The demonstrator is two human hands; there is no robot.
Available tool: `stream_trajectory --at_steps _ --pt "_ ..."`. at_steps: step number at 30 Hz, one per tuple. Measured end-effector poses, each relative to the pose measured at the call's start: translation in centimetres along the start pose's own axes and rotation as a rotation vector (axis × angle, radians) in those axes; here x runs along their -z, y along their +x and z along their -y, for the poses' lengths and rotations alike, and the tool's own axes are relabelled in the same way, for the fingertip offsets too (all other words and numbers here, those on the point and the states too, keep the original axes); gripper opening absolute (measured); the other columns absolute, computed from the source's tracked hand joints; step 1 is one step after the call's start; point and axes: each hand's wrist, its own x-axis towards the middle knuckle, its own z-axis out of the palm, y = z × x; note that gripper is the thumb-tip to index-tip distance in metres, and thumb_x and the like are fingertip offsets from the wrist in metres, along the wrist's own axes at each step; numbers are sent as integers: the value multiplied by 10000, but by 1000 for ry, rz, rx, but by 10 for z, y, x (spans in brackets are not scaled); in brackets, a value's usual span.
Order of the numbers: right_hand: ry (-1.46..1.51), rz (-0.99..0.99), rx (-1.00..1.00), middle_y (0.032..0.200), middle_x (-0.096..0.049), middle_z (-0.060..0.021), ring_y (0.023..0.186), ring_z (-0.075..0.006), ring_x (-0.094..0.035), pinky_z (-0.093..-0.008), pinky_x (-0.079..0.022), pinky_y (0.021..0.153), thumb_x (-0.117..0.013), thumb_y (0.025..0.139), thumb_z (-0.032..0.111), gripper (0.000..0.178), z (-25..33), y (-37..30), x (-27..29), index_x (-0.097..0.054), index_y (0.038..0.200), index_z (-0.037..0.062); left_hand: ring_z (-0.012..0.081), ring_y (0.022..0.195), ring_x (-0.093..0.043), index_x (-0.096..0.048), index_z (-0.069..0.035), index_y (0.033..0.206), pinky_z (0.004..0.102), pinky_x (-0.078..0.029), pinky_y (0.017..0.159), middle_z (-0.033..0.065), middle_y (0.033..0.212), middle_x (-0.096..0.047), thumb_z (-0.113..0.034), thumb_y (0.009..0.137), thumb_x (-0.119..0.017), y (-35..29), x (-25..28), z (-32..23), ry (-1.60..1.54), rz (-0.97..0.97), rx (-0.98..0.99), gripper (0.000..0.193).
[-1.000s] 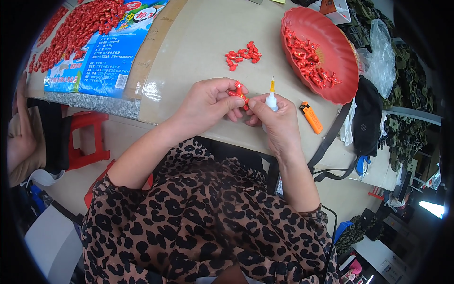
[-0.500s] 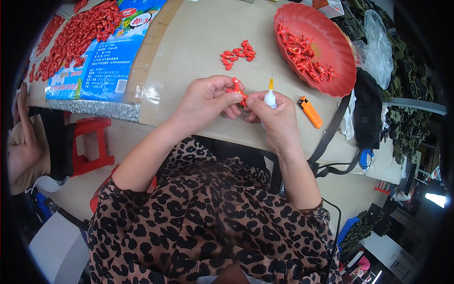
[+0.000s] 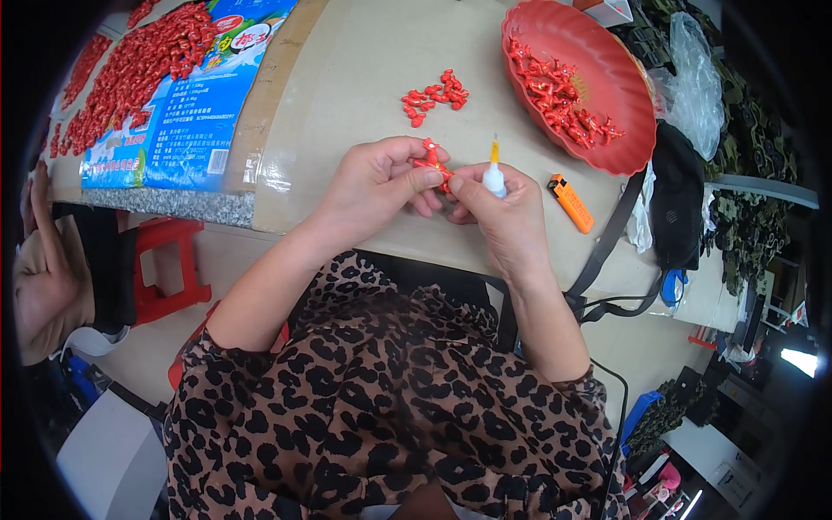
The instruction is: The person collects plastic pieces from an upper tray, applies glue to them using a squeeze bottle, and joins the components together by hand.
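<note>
Between the fingertips of my left hand (image 3: 384,180) is a small glossy red figurine (image 3: 431,157), held upright over the table. My right hand (image 3: 507,212) pinches the figurine's lower end with thumb and forefinger, the two hands almost touching. Tucked in the same right hand is a white glue bottle (image 3: 494,179) with a thin yellowish needle tip pointing up; the hand hides its body. Several loose red pieces (image 3: 433,97) lie just beyond my hands. Right of my right hand rests an orange lighter (image 3: 570,204).
A scalloped red bowl (image 3: 620,113) with several red figurines stands at the far right. At the left, many red pieces (image 3: 147,69) are heaped on a blue printed cardboard sheet (image 3: 195,130). A black strapped bag (image 3: 674,199) lies at the right edge. Another person's arm (image 3: 52,221) shows far left.
Both hands stay nearly in place, still holding the figurine and the glue bottle. The view has shifted very slightly; nothing was let go or picked up.
</note>
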Motion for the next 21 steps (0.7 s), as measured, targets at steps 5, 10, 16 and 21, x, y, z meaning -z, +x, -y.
stream_trajectory --at_steps 5,10,16,21 --pt "66 42 105 675 -574 -34 568 -65 -509 -181 -413 527 -613 738 64 122 -11 -5 2 -588 810 -31 79 608 -531 -510 30 997 191 -452 550 46 756 -562 -70 846 -457 2 5 -3 -17 54 -28 188" --pt "-37 16 179 659 -566 -13 578 -46 -491 -172 -392 531 -626 732 50 97 -23 -7 -2 -597 793 -21 64 575 -500 -518 20 1013 176 -407 503 26 726 -543 -103 869 -415 3 11 -3 75 124 -11 215" --pt "-41 8 204 637 -547 11 570 -28 -460 -164 -362 518 -647 726 63 106 -23 -7 -1 -596 777 -14 31 533 -456 -537 -13 987 164 -352 461 -8 659 -516 -99 872 -401 4 7 -6 94 135 18 198" --pt "-48 -1 221 639 -545 16 573 -26 -458 -163 -361 520 -649 725 59 103 -25 -7 2 -597 779 -11 35 535 -456 -535 -16 995 170 -359 468 -7 665 -513 -88 878 -373 4 5 -9 103 150 54 212"
